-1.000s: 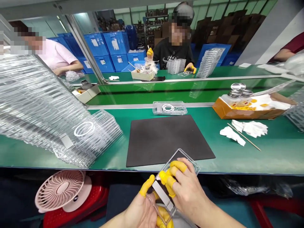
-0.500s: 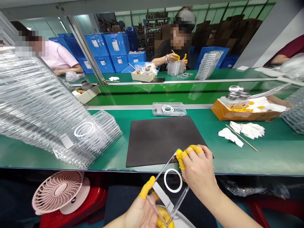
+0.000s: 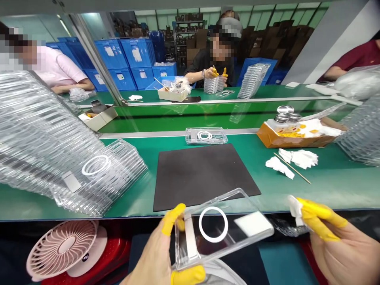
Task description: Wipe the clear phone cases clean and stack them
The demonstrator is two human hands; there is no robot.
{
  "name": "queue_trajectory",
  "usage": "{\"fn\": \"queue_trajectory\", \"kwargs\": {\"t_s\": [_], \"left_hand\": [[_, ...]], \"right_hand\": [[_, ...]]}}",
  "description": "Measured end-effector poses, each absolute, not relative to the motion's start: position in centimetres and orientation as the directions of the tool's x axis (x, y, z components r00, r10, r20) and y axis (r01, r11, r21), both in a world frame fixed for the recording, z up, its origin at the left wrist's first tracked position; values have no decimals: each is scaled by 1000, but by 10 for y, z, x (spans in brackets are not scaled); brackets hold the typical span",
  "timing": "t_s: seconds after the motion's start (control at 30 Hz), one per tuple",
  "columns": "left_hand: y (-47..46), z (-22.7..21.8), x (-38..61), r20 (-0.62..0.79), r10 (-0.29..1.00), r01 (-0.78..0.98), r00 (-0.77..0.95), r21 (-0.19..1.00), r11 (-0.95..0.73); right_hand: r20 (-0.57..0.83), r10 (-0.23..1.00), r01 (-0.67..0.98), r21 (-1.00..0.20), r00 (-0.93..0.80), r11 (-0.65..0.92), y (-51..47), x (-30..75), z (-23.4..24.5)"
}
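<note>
My left hand (image 3: 162, 253), with yellow finger cots, grips one end of a clear phone case (image 3: 219, 227) that has a white ring in its middle and a white square patch near its far end. The case is held flat just in front of the table edge. My right hand (image 3: 335, 241), also in yellow cots, is off to the right, apart from the case, pinching a small white wipe (image 3: 295, 206) between its fingertips.
A black mat (image 3: 202, 174) lies on the green table. A leaning stack of clear cases (image 3: 59, 146) fills the left. Another case (image 3: 206, 135), an orange box (image 3: 293, 136), white wipes and a stick (image 3: 292, 168) lie further back. People work across the conveyor. A pink fan (image 3: 62, 247) stands below.
My right hand let go of the case and moved away to the right, now pinching a white wipe. My left hand turned the case flat and level.
</note>
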State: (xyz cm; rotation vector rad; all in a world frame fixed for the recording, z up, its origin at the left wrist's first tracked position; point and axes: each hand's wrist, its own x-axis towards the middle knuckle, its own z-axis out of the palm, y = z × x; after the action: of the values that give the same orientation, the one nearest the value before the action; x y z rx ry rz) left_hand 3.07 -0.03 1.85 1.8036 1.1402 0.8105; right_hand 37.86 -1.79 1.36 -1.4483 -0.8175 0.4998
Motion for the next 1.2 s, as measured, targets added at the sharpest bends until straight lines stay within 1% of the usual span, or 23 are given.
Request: {"fn": "queue_trajectory", "kwargs": {"t_s": [0.03,0.07,0.1,0.13,0.17,0.2,0.27,0.4,0.53,0.6,0.67,0.7,0.77,0.83,0.9,1.0,1.07,1.13,1.2], "left_hand": [[3,20,29,237,898,490,370,772,-405],[6,20,28,356,851,569,385,635,-523],[8,19,27,425,808,613,409,528,-588],[9,16,27,452,776,634,440,456,-625],[10,13,27,445,764,645,467,420,-639],[9,10,27,427,765,651,481,410,-638],[7,2,25,388,795,667,467,436,-604],[0,-10,18,320,851,676,415,517,-524],[-1,-11,16,212,901,725,379,537,-432],[-1,-9,17,201,908,736,368,534,-417],[-1,-6,20,215,906,731,365,536,-422],[-1,-5,21,218,906,729,364,539,-422],[-2,-3,22,208,908,737,363,532,-417],[-2,0,23,208,908,751,364,510,-418],[2,4,22,257,880,743,399,471,-475],[20,13,22,378,795,703,474,380,-601],[39,20,22,442,759,702,478,328,-633],[60,22,22,451,761,722,466,304,-622],[79,19,22,410,773,738,483,284,-612]], "right_hand": [[126,716,97,-992,687,81,-16,380,11],[85,702,43,-996,707,77,-12,379,9],[59,696,9,-997,715,75,-8,376,7],[54,701,2,-997,711,76,-3,373,6],[61,712,8,-997,700,77,1,370,4],[72,724,18,-996,686,82,4,367,2],[117,757,65,-993,643,98,7,363,-2],[262,826,261,-954,500,144,3,358,-12],[364,854,417,-887,372,197,-6,350,-15],[430,853,503,-829,296,244,-10,345,-15],[456,845,533,-806,280,258,-14,341,-15],[444,844,512,-822,303,249,-15,341,-15],[369,840,385,-898,397,212,-15,343,-14],[240,845,185,-968,479,170,-11,348,-11],[123,848,-8,-989,516,148,-3,355,-6],[6,853,-252,-954,522,161,11,364,4],[-63,870,-405,-900,490,163,19,367,10],[-113,888,-509,-848,445,147,25,366,15],[-173,895,-589,-800,412,117,28,364,19]]}}
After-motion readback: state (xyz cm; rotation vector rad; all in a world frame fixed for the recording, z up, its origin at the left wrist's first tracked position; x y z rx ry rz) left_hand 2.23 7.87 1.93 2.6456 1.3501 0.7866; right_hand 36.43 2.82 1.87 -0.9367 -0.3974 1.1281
